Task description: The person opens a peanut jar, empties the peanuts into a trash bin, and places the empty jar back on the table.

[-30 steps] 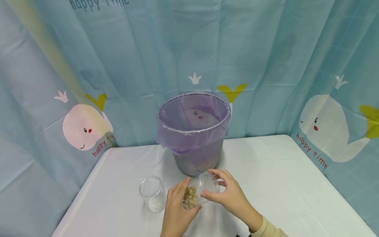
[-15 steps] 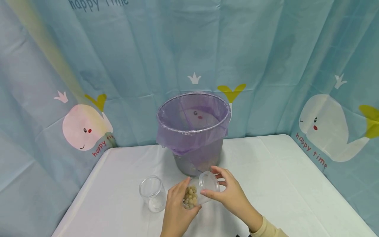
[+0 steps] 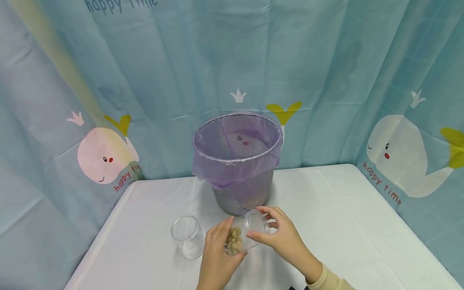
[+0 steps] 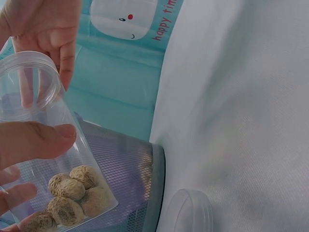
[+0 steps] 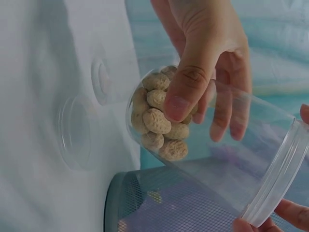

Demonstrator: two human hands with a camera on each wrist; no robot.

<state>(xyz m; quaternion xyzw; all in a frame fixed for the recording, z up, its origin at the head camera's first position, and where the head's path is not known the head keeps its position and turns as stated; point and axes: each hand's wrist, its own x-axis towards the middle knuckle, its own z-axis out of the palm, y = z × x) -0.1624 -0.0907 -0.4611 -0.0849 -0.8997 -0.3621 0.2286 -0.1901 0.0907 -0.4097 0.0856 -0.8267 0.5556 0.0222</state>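
Note:
My left hand [image 3: 221, 255] grips the bottom end of a clear plastic jar [image 3: 246, 245], its thumb lying along the wall. Several tan, wrinkled round nuts [image 5: 157, 121] are gathered at that end, inside the tilted jar. My right hand [image 3: 282, 235] holds the ringed, clear top end, thumb on one side and fingers on the other. In the left wrist view the right hand [image 4: 50, 31] shows behind that top end. Left of my left hand, a second clear jar [image 3: 186, 237] stands upright on the table with nothing visible inside.
A mesh bin [image 3: 239, 193] lined with a translucent purple bag [image 3: 235, 173] stands just beyond my hands. Under everything lies a white tablecloth [image 3: 344, 217]. Blue curtains [image 3: 174, 80] printed with whales hang behind and at both sides.
The right hand's fingers shift slightly at the jar's top end. The left hand, the jar and the nuts stay almost in place.

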